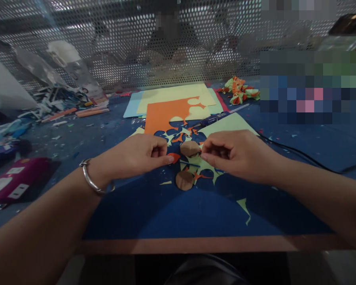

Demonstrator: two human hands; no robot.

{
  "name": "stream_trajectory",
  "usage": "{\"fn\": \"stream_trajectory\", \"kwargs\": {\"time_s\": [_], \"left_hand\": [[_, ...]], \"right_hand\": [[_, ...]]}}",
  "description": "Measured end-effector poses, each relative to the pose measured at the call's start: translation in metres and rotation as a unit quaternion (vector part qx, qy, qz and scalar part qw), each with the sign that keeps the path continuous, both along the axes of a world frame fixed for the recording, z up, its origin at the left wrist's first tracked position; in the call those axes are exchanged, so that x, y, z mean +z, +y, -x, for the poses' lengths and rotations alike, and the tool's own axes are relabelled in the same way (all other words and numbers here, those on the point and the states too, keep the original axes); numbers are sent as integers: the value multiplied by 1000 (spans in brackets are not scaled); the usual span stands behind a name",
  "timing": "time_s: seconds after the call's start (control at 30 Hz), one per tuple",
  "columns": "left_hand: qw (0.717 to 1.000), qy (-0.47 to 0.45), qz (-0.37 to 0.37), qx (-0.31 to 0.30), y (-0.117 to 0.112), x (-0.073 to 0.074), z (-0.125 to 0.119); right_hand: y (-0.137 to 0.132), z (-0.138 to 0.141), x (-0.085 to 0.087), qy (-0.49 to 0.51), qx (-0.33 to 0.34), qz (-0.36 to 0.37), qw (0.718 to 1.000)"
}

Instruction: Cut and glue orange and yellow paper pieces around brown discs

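Between finger and thumb, my left hand (pixel 142 154) pinches a small orange paper piece (pixel 175 158). My right hand (pixel 237 154) is closed in a pinch at the right edge of a round brown disc (pixel 189 149); a bit of orange shows by its fingertips, too small to make out. A second brown disc (pixel 184 180) lies flat on the blue table just below. Around both hands are cut paper scraps (pixel 182 136) in orange and pale green. A thin dark stick (pixel 190 163) lies between the two discs.
Behind my hands lie an orange sheet (pixel 157 114) with round cut-outs and yellow sheets (pixel 166 97). A hot glue gun (pixel 212 118) with a black cable (pixel 299 156) rests at right. Crumpled paper (pixel 240 90), a bottle (pixel 80 73) and a maroon case (pixel 20 178) stand farther out.
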State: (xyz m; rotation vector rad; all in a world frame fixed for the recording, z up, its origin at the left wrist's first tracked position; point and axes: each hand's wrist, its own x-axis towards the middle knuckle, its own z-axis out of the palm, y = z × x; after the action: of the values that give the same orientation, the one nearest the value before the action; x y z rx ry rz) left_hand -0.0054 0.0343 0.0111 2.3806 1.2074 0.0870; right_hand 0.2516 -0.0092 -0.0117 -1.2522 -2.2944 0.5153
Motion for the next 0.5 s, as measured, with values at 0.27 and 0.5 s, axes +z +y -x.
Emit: {"fn": "stream_trajectory", "kwargs": {"time_s": [0.27,0.5], "left_hand": [[995,-67,-58,-49,-28,-1,-19],[995,-8,5,-98,-36,0,-22]], "right_hand": [[-4,1,7,-175,31,33,984],[-5,1,9,-195,23,35,980]]}}
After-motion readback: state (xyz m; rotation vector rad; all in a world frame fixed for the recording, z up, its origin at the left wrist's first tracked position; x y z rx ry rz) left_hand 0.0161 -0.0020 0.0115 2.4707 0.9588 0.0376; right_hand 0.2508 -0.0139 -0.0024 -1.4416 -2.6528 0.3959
